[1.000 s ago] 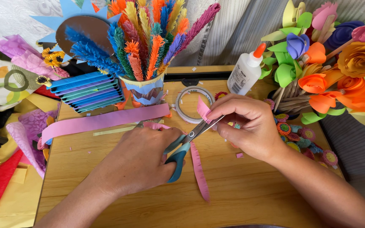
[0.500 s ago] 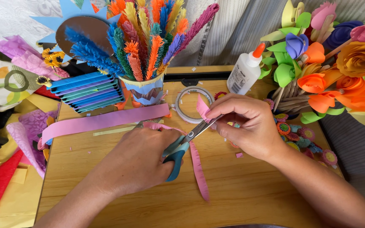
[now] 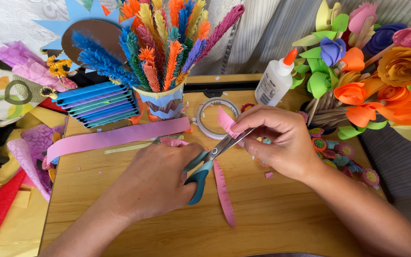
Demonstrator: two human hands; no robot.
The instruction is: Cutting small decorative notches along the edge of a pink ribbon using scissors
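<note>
Crowding the scissors [image 3: 210, 164]: tape roll [image 3: 213, 117], glue bottle [image 3: 275, 81], cup of paper plumes [image 3: 164, 102].

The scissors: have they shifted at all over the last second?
No. The scissors sit where they were, blades pointing at the tape ring, left hand on the handles and right hand holding the pink strip.

I'm seeing teal-handled scissors [image 3: 200, 177] cutting a pink fringed paper strip [image 3: 223, 190] — another long pink strip [image 3: 120, 137] is lying far left. The white glue bottle [image 3: 274, 82] is showing an orange cap; orange, purple and green paper flowers [image 3: 381, 76] are glowing right — on tan wood table [image 3: 281, 223].
</note>
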